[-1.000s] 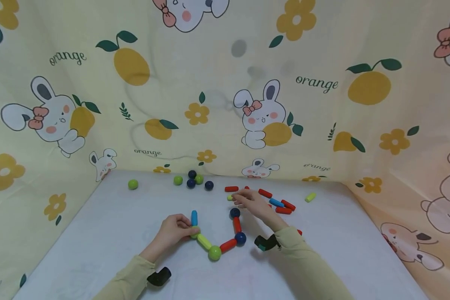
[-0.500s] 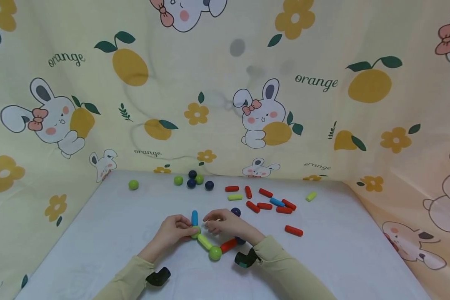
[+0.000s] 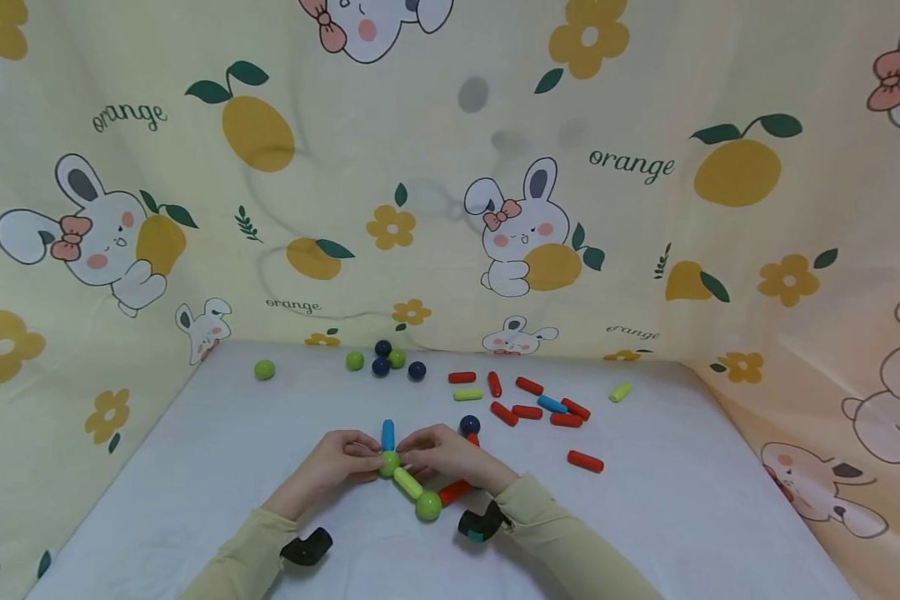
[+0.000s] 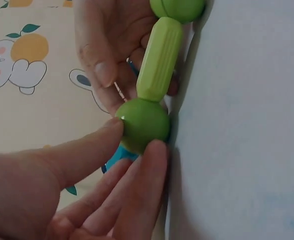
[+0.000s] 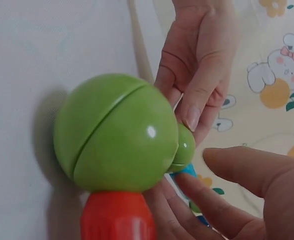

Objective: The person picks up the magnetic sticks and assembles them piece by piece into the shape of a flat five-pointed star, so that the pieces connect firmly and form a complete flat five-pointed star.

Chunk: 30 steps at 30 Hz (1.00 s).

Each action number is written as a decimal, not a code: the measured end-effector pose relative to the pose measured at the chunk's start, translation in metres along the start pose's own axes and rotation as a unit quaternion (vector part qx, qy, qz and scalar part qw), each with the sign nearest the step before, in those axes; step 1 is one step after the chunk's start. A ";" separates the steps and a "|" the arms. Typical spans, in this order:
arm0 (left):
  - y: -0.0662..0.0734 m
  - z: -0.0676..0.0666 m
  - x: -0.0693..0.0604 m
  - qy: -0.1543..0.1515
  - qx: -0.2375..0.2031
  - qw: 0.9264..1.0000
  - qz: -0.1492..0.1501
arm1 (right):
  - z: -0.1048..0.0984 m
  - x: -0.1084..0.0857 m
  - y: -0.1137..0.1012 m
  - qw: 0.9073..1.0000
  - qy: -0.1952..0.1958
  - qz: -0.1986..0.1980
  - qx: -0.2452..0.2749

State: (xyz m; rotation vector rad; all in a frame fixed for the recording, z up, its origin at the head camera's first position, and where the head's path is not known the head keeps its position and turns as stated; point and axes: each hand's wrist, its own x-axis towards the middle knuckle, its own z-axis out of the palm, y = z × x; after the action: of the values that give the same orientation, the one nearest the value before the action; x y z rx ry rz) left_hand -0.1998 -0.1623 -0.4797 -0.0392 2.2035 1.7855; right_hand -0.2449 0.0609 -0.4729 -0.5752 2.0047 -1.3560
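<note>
My left hand (image 3: 337, 458) pinches a green ball (image 3: 389, 464) between thumb and fingers; the left wrist view shows the fingertips on that ball (image 4: 144, 126). A blue rod (image 3: 387, 435) points away from it. My right hand (image 3: 453, 457) is at the ball's right side, by the blue rod, its thumb and fingers apart; whether they touch anything is unclear. From the held ball the chain runs through a yellow-green rod (image 3: 407, 483), a second green ball (image 3: 428, 506) and a red rod (image 3: 454, 492). It ends at a navy ball (image 3: 469, 426), partly behind my right hand.
Loose green and navy balls (image 3: 381, 367) lie at the back, and one green ball (image 3: 265, 369) is farther left. Several red rods (image 3: 527, 412), a blue rod (image 3: 552, 404) and yellow-green rods (image 3: 468, 394) lie back right. One red rod (image 3: 585, 461) is nearer.
My right hand has come from the loose rods at back right, leftward and nearer, to the green ball beside my left hand. The left hand keeps its hold on the ball.
</note>
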 end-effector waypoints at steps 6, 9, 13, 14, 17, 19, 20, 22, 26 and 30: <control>-0.002 -0.011 0.004 -0.057 -0.032 0.998 -0.015 | 0.005 0.002 -0.002 1.000 0.015 0.013 0.002; -0.004 -0.014 0.008 -0.075 -0.042 0.996 -0.031 | 0.009 0.003 -0.004 0.999 0.040 0.019 -0.009; -0.002 -0.017 0.012 -0.087 -0.062 0.993 -0.050 | 0.012 0.006 -0.002 0.997 0.065 0.031 -0.021; -0.001 -0.018 0.013 -0.091 -0.068 0.992 -0.055 | 0.013 0.007 -0.002 0.997 0.069 0.035 -0.021; 0.003 -0.023 0.018 -0.094 -0.074 0.991 -0.066 | 0.013 0.008 -0.002 0.996 0.076 0.042 -0.022; 0.006 -0.026 0.022 -0.086 -0.073 0.991 -0.066 | 0.012 0.008 -0.003 0.996 0.076 0.044 -0.022; 0.008 -0.028 0.025 -0.077 -0.071 0.992 -0.063 | 0.012 0.008 -0.003 0.996 0.075 0.043 -0.022; 0.013 -0.034 0.032 -0.043 -0.058 0.996 -0.051 | 0.012 0.008 -0.004 0.996 0.073 0.042 -0.022; 0.021 -0.050 0.049 0.056 -0.031 0.998 -0.006 | 0.013 0.007 -0.005 0.997 0.071 0.042 -0.015; 0.022 -0.068 0.069 0.132 -0.044 0.989 0.048 | 0.015 0.007 -0.005 0.997 0.069 0.042 -0.011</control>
State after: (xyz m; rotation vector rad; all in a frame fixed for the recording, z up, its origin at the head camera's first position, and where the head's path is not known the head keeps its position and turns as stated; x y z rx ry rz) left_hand -0.2849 -0.2115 -0.4635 -0.2029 2.3375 2.0315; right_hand -0.2384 0.0446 -0.4737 -0.4130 2.1309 -1.3569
